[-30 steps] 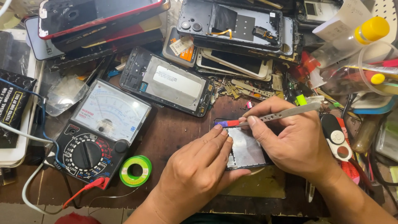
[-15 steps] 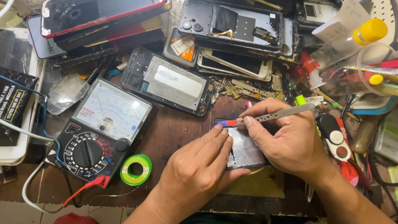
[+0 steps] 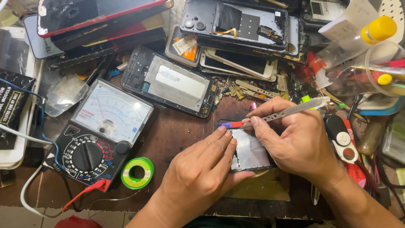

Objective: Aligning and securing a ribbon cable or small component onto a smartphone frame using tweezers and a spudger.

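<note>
A dark, worn wooden workbench (image 3: pixel 177 139) crowded with phone parts fills the head view. The left hand (image 3: pixel 202 173) lies palm down, fingers curled over the near-left edge of a small opened phone (image 3: pixel 252 153) whose silvery inner plate faces up; it presses the phone to the bench rather than lifting it. The right hand (image 3: pixel 295 141) is closed in a pinch on metal tweezers (image 3: pixel 287 110), whose red-and-blue tipped end (image 3: pixel 230 125) rests at the phone's far-left corner, just beyond the left fingertips. Left of both hands sit a green solder spool (image 3: pixel 137 173) and an analog multimeter (image 3: pixel 99 135) with its red lead (image 3: pixel 80 195). Beyond the hands lie a gutted phone frame (image 3: pixel 173 82) and stacked back covers (image 3: pixel 236 23). To the right stands a yellow-capped bottle (image 3: pixel 367 33). Judging from the grip, steady downward pressure from the left hand and a shallow tweezer angle would keep the tip from slipping.
</note>
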